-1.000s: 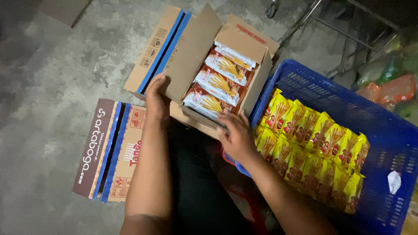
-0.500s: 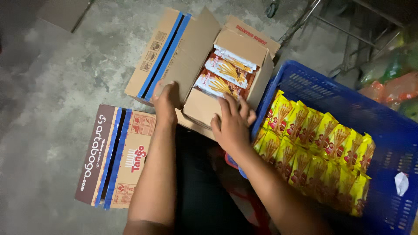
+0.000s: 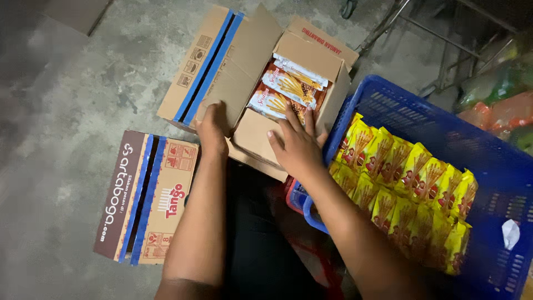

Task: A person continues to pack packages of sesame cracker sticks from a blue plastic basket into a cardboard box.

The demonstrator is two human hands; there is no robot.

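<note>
Scanning from the left, I see a flattened brown carton (image 3: 147, 197) with blue tape stripes lying on the concrete floor (image 3: 66, 100), untouched and apart from the work. Next comes my left hand (image 3: 212, 129), spread flat with fingers together and pressed on the long side flap of the open cardboard box (image 3: 244, 72); it grips nothing, only pins the flap down. The box sits on the floor just ahead of my knees, its flaps folded outward. My right hand (image 3: 298, 145) lies open across the near flap, fingertips reaching over the edge and touching the nearest of the red-and-white snack packets (image 3: 286, 91) stacked inside, though no packet is clamped yet. I judge the step in hand to be opening up the box and getting at its contents; the next move calls for curling those right fingers under the front packet while the left keeps the flap from springing back. Further right stands a blue plastic basket (image 3: 488, 150), holding rows of yellow snack packs (image 3: 405, 194) standing on edge. How many packets lie deeper in the box is hidden by the flaps, the basket's right side is cut off, and the dim corner at upper right shows only blurred green and orange shapes I cannot identify.
</note>
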